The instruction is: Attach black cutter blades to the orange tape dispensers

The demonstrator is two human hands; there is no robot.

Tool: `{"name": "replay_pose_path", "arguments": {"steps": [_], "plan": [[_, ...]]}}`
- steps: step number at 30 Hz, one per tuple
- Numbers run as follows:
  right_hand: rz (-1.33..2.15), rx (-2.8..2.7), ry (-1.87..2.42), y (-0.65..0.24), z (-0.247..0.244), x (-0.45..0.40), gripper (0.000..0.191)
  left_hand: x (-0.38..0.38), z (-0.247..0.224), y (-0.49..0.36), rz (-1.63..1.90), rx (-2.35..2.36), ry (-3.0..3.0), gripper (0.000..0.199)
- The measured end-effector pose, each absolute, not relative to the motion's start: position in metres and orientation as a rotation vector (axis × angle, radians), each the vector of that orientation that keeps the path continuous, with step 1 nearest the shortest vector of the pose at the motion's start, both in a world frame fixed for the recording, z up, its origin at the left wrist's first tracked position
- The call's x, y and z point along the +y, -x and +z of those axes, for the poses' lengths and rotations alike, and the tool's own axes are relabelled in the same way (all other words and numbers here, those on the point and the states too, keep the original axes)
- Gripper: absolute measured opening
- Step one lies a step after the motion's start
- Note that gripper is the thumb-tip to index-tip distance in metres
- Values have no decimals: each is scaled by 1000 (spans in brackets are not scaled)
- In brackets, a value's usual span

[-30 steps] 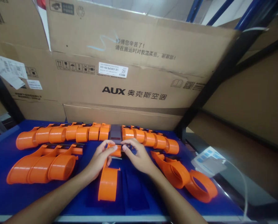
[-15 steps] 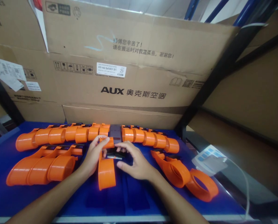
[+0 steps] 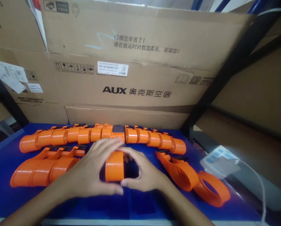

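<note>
An orange coiled band (image 3: 115, 166) stands between my hands near the middle of the blue surface, its upper end partly hidden by fingers. My left hand (image 3: 93, 171) curves around it from the left, fingers over its top and thumb stretched out in front, below the coil. From the right, my right hand (image 3: 146, 172) closes around it, with fingertips at the top and thumb at the lower right edge. Just behind stands a dark rectangular block (image 3: 118, 129), in the gap of a row of similar orange coils. A black part seen earlier is now hidden.
Orange coils with black pieces line the back left (image 3: 60, 137) and back right (image 3: 154, 138). More coils lie at front left (image 3: 42, 172) and front right (image 3: 212, 188). A white device (image 3: 220, 161) with a cable sits right. A large cardboard box (image 3: 135, 72) forms the back wall.
My left hand has moved from pinching the band's upper end to curving over the coil. My right hand has closed in toward the coil. The view has shifted slightly.
</note>
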State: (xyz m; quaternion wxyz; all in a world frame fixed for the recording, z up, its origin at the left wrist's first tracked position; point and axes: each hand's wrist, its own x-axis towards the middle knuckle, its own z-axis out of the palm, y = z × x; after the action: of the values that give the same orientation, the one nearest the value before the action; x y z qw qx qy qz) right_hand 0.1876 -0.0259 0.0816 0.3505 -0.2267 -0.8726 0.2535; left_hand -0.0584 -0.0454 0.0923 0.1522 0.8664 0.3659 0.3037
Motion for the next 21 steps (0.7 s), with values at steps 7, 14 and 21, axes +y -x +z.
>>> {"name": "replay_pose_path", "arguments": {"steps": [7,14,21], "plan": [[604,-2302,664,-184,81,-27,84,-57,99,94,582,1055,-2862,89],[544,-2140,706,-197,84,-17,45,-58,104,137,374,1207,-2824,84],[552,-2069,641,-194,82,-15,35,-49,83,146,281,1292,-2787,81]]}}
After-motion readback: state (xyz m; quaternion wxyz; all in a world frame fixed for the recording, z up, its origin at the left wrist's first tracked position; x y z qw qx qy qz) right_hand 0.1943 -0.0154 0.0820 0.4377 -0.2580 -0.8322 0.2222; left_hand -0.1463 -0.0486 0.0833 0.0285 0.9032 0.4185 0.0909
